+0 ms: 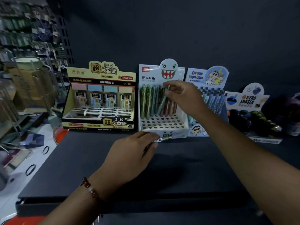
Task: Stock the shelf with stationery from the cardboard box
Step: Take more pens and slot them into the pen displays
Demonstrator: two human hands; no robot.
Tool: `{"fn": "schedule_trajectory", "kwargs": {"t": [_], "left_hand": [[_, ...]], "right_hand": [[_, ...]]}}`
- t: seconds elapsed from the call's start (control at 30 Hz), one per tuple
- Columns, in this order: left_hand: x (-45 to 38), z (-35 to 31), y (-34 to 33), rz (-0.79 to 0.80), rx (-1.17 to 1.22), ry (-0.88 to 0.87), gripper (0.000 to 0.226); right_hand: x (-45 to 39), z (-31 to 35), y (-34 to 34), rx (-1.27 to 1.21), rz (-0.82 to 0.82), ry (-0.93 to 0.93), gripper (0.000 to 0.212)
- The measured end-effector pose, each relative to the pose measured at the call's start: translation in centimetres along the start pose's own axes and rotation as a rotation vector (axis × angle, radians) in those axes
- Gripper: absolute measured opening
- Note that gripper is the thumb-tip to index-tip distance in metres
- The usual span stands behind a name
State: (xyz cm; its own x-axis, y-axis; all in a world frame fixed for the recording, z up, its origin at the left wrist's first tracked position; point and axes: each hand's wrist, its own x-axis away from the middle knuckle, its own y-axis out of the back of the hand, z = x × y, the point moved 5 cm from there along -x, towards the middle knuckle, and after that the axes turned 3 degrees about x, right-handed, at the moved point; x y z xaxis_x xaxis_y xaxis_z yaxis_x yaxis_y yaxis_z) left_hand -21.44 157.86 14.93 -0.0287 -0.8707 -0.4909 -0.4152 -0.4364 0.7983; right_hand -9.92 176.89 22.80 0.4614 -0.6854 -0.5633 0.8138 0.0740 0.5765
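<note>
While the right hand (pixel 181 96) pinches a pale green pencil (pixel 163 101) and tips it over the holes, the white monster pencil box (pixel 162 101) stands at the back edge of the dark shelf (pixel 97 168). Green and pink pencils already stand in its back rows. The left hand (pixel 131 157) is curled around more pencils (pixel 162 139), and their tips poke out just in front of the box. A bead bracelet (pixel 90 188) sits on the left wrist. A gold lead box (pixel 99 98) stands just left of the monster box. A cartoon pen box (pixel 209 98) stands just right of it, and an eraser box (pixel 253 114) is near the right end.
</note>
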Motion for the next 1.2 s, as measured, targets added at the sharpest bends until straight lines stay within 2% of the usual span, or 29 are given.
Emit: {"fn": "schedule_trajectory", "kwargs": {"t": [0.2,0.3,0.5,0.7,0.83,1.03,1.13,1.2], "left_hand": [[0.1,0.1,0.0,-0.001,0.006,0.002,0.031],[0.1,0.1,0.0,0.0,0.008,0.008,0.032],[0.1,0.1,0.2,-0.023,0.02,0.02,0.031],[0.0,0.1,0.2,-0.027,0.017,0.021,0.029],[0.0,0.3,0.2,-0.04,0.006,0.026,0.027],[0.1,0.2,0.3,-0.042,0.017,0.039,0.031],[0.2,0.3,0.4,-0.067,0.007,0.041,0.028],[0.2,0.3,0.6,-0.088,0.009,0.044,0.029]], "right_hand": [[-0.2,-0.3,-0.3,-0.048,-0.001,-0.038,0.02],[-0.4,-0.3,-0.7,0.005,-0.037,-0.016,0.017],[-0.8,0.0,-1.3,0.148,-0.103,0.018,0.024],[-1.1,0.2,-1.9,0.251,-0.008,-0.005,0.026],[-1.3,0.6,-1.9,0.335,-0.021,-0.008,0.03],[0.2,1.7,-1.8,0.279,-0.011,-0.018,0.034],[2.2,1.8,-1.2,0.08,-0.007,-0.079,0.039],[4.6,1.4,-0.7,-0.032,0.011,-0.155,0.033]]}}
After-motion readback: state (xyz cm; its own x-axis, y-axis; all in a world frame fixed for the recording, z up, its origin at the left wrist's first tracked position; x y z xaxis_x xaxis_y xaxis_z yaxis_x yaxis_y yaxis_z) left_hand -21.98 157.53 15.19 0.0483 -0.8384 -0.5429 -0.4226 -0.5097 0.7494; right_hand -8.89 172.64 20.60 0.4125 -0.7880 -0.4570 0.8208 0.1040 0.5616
